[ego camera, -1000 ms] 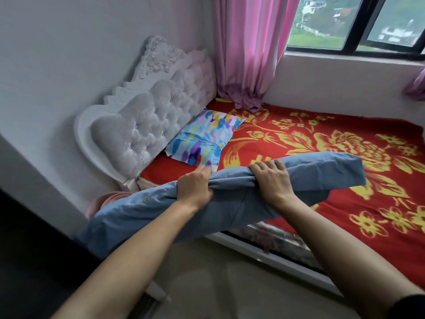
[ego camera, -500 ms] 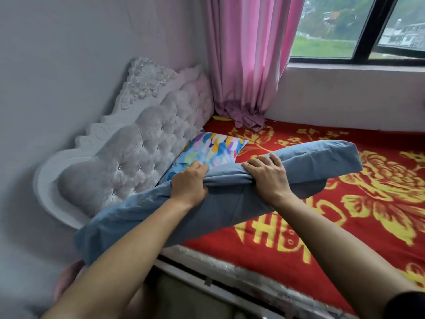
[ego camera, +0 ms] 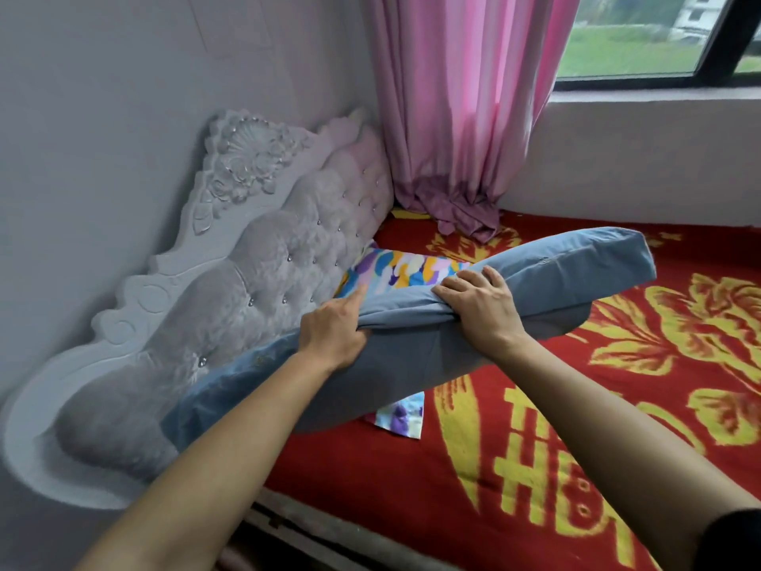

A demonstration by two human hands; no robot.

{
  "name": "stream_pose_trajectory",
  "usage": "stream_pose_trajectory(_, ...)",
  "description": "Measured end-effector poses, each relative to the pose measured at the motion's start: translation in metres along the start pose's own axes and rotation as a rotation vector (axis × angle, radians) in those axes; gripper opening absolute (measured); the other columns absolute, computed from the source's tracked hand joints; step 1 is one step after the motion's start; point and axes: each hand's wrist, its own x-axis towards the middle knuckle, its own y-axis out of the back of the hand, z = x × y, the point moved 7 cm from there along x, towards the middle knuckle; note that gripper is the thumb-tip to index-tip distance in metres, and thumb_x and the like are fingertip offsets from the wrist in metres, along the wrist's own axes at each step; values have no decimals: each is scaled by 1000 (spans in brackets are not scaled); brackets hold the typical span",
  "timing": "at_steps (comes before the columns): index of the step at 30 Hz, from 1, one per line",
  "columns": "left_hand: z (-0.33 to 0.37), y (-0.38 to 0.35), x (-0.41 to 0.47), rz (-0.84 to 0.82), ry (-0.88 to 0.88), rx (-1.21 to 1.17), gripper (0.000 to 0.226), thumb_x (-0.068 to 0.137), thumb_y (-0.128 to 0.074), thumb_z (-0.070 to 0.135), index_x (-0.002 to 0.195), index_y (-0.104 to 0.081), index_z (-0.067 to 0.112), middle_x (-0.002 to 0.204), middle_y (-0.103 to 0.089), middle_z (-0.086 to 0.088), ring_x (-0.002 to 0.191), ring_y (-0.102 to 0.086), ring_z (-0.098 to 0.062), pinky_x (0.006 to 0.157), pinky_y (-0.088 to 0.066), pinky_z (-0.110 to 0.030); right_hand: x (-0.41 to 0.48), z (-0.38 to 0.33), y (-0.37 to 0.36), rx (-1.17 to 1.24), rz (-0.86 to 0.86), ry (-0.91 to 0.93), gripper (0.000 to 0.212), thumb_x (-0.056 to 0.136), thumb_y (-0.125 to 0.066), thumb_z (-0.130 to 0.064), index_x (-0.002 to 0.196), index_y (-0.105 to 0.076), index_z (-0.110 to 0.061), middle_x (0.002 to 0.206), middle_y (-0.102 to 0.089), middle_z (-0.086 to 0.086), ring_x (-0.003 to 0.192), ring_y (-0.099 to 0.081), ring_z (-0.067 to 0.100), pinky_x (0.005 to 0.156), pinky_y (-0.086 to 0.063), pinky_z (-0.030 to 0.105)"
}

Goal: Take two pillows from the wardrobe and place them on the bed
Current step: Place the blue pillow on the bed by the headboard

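A long blue pillow [ego camera: 416,344] is held over the head end of the bed [ego camera: 535,467], stretched from the lower left near the headboard [ego camera: 230,307] up to the right above the red blanket [ego camera: 617,405]. Its top edge is bunched into folds where it is gripped. The left hand [ego camera: 333,333] is closed on the cloth near the pillow's middle, with the forefinger stretched forward along the fold. The right hand [ego camera: 479,309] is clamped over the same ridge a little further right, fingers curled over the top and thumb below. Whether the pillow's underside touches the bed cannot be told — its left end lies close against the padded headboard.

Under and behind the blue pillow a second pillow [ego camera: 407,269] in a many-coloured print lies flat on the blanket beside the headboard; one corner of it shows beneath the blue pillow's lower edge.

The blanket is red with large yellow flowers and letters. The headboard is grey, button-tufted, with a carved white frame, and stands against a pale wall [ego camera: 123,96]. A pink curtain [ego camera: 457,117] hangs in the corner, its hem pooled on the blanket — beside it a dark-framed window [ego camera: 659,39] is seen above a grey sill.
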Motion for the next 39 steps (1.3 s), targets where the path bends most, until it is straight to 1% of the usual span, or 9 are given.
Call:
stream_pose_trajectory(7, -69, -27, 51, 155, -120, -295, 32, 77, -50, 24, 103, -68, 26, 74, -71, -11, 69, -63, -37, 56, -45, -36, 66, -29, -33, 25, 185, -108, 43, 82, -66, -7, 123, -68, -21, 127, -66, 3, 126, -55, 30, 117, -26, 55)
stream_pose_trajectory(11, -114, -37, 87, 152, -37, -487, 40, 69, -46, 18, 99, -72, 17, 61, -65, -16, 61, -58, -40, 55, -46, -37, 89, -38, -64, 26, 248, -362, 65, 86, -70, -24, 146, -47, -18, 155, -36, 21, 145, -32, 38, 121, -20, 52)
stream_pose_trajectory(15, -140, -61, 118, 93, 60, -654, 8, 61, -40, 13, 55, -44, 17, 40, -37, -3, 45, -36, -29, 48, -29, -35, 85, -37, -121, 304, 195, -684, 98, 84, -67, -51, 157, -15, -11, 164, -5, 22, 151, -8, 36, 122, -12, 45)
stream_pose_trajectory(18, -146, -90, 133, 26, 115, -760, 23, 65, -44, 14, 53, -25, 16, 41, -24, 2, 43, -24, -19, 46, -18, -33, 68, -34, -182, 530, 47, -951, 102, 85, -56, -66, 157, -2, -18, 165, 2, 14, 153, 1, 28, 122, -7, 43)
stream_pose_trajectory(25, -152, -133, 160, 38, 223, -1003, 29, 81, -63, 33, 56, -56, 18, 53, -47, 0, 45, -37, -9, 47, -26, -22, 17, -15, -288, 934, -138, -1380, 92, 92, -42, -67, 157, -11, -9, 163, -16, 21, 151, -13, 34, 122, -15, 49)
stream_pose_trajectory(30, -161, -163, 182, 25, 298, -1191, 23, 83, -67, 30, 61, -68, 38, 49, -54, 23, 50, -44, 4, 51, -39, -16, -1, -8, -351, 1273, -75, -1552, 91, 79, -40, -85, 153, -29, -33, 161, -25, -7, 150, -21, 20, 119, -18, 46)
stream_pose_trajectory(32, -164, -176, 188, 36, 327, -1269, 14, 81, -68, 27, 72, -75, 35, 63, -65, 24, 62, -57, 5, 62, -47, -15, 1, -11, -378, 1479, -40, -1543, 70, 69, -40, -91, 127, -53, -54, 138, -53, -21, 130, -51, 16, 106, -34, 38)
stream_pose_trajectory(34, -171, -194, 197, 30, 398, -1353, 8, 79, -70, 27, 81, -78, 26, 82, -74, 12, 80, -66, -7, 78, -54, -26, 6, -13, -399, 1657, -4, -1541, 68, 65, -43, -94, 96, -71, -40, 94, -75, -12, 81, -68, 13, 74, -44, 31)
stream_pose_trajectory(39, -195, -220, 234, 83, 428, -1309, 18, 80, -71, 35, 86, -76, 18, 86, -72, 5, 80, -62, -6, 72, -51, -24, 19, 10, -414, 1586, 196, -1619, 89, 62, -62, -88, 121, -69, -22, 117, -73, 3, 109, -69, 25, 102, -50, 49)
